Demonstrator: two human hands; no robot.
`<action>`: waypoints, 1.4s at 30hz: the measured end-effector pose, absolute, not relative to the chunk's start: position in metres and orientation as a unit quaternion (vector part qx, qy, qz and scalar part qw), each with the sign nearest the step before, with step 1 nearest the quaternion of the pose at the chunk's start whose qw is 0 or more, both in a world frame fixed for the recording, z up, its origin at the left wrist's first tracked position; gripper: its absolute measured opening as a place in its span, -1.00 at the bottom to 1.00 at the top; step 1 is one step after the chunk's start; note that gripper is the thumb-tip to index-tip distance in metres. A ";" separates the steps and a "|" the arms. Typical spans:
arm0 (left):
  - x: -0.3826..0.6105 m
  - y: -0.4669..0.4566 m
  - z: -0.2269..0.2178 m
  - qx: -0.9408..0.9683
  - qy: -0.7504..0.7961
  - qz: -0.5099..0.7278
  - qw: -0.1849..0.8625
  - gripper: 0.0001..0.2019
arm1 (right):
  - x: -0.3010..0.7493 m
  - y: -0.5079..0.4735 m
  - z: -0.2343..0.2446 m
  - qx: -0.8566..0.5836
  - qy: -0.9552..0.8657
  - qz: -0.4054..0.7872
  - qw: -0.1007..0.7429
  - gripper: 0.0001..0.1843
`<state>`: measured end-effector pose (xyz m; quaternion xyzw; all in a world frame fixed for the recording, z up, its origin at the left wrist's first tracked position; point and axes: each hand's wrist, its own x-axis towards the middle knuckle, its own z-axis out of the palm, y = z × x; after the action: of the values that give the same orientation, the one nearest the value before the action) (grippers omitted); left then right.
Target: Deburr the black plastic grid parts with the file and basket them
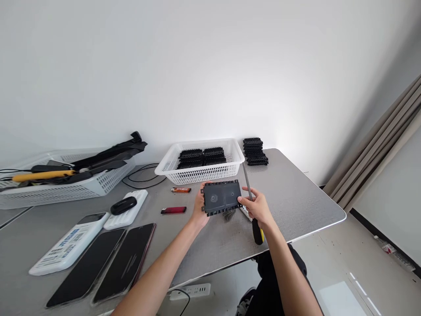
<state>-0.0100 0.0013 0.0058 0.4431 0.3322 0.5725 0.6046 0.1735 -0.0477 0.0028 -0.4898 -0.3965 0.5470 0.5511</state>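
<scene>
Both hands hold a flat black rectangular plastic part (222, 197) with toothed edges just above the grey table (296, 197). My left hand (199, 210) grips its left edge, fingers closed behind it. My right hand (258, 208) pinches its right edge and also carries a screwdriver (251, 204), whose metal shaft points up and away while the black and yellow handle hangs below the wrist.
A white basket (200, 161) of black parts stands behind, a stack of the same parts (255, 151) to its right. Two lighters (180, 190) (173, 210), phones (126, 261), a power bank (126, 210) and a second basket (59, 182) of tools lie left.
</scene>
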 end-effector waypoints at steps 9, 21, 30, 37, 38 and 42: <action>-0.010 0.008 -0.010 0.415 0.401 0.560 0.594 -0.76 | 0.174 -0.045 0.000 -0.514 -0.409 0.443 0.610 -0.47; 0.000 -0.001 -0.001 0.471 0.360 0.547 0.591 -0.53 | 0.181 -0.046 0.001 -0.592 -0.494 0.309 0.557 -0.58; -0.004 -0.001 0.001 0.473 0.354 0.561 0.580 -0.55 | 0.202 -0.056 0.015 -0.655 -0.512 0.168 0.530 -0.43; -0.003 0.000 -0.003 0.462 0.312 0.566 0.608 -0.61 | 0.210 -0.055 0.013 -0.665 -0.617 0.119 0.404 -0.45; -0.002 0.000 -0.003 0.460 0.309 0.566 0.610 -0.62 | 0.209 -0.054 0.013 -0.660 -0.631 0.125 0.388 -0.45; -0.001 -0.001 -0.002 0.449 0.298 0.560 0.630 -0.67 | 0.200 -0.052 0.009 -0.643 -0.675 0.129 0.339 -0.46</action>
<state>-0.0013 -0.0010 -0.0018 0.4492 0.2975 0.5598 0.6295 0.2005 -0.0521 0.0091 -0.6431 -0.6745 0.1294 0.3386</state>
